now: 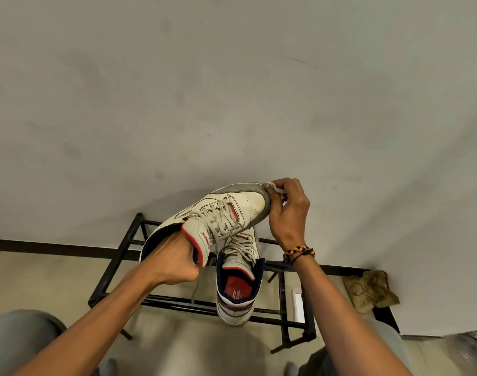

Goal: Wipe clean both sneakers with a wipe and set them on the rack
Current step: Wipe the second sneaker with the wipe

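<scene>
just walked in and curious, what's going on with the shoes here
A person is cleaning a pair of sneakers. The left hand is tucked inside the raised sneaker, holding it up, while the right hand pinches a wipe against its toe. The other sneaker already sits on the black rack below.

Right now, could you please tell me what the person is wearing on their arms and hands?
Both forearms are bare, with no sleeves or gloves in view. The right hand has a braided bead bracelet in red, yellow and black round its wrist. The left hand and its wrist carry nothing.
</scene>
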